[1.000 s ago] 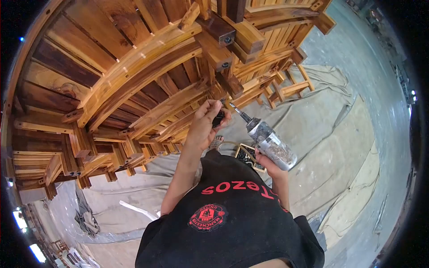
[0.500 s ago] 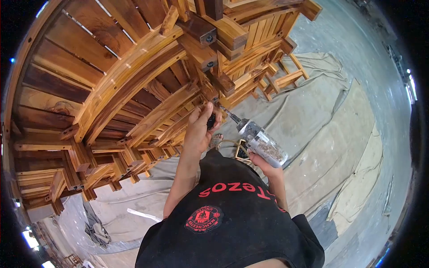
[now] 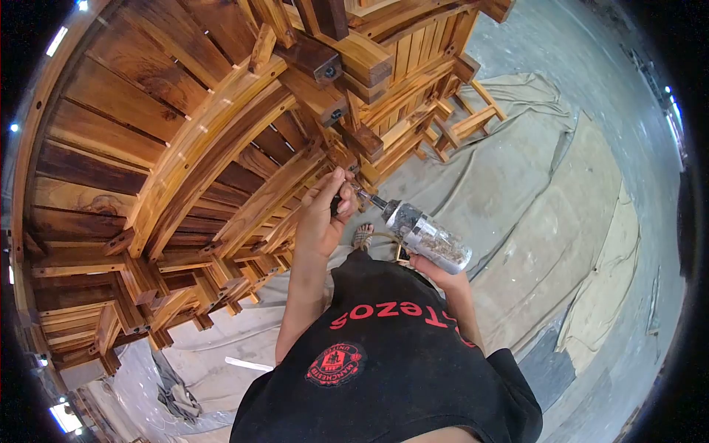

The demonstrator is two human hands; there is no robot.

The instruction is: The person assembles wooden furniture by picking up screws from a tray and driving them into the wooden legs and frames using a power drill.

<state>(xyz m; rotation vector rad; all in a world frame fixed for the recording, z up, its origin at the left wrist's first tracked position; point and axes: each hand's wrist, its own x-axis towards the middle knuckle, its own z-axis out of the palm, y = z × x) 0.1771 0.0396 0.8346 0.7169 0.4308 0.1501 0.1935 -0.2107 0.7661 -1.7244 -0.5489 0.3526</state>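
Observation:
In my right hand [image 3: 440, 273] I grip a worn silver power driver [image 3: 430, 238], its bit pointing up and left toward the wood. A thin hose leads off near the grip. My left hand [image 3: 319, 221] is raised at the bit's tip, thumb and fingers pinched together. A small black object [image 3: 337, 204] shows between those fingers; its kind I cannot make out. Just beyond the fingertips are the ends of wooden legs [image 3: 363, 142] on a stack of slatted wooden furniture [image 3: 199, 140]. Dark bolt heads sit in some of the leg ends.
Wooden frames curve along my left and ahead. Grey cloth sheets [image 3: 517, 177] with folds cover the floor. A small box [image 3: 402, 254], partly hidden, lies by my sandalled foot [image 3: 362, 235]. A white strip [image 3: 249, 364] lies on the cloth at left.
The view has shifted slightly. The driver has tilted a little flatter, and its bit stays close to my left fingertips. Both hands keep their hold.

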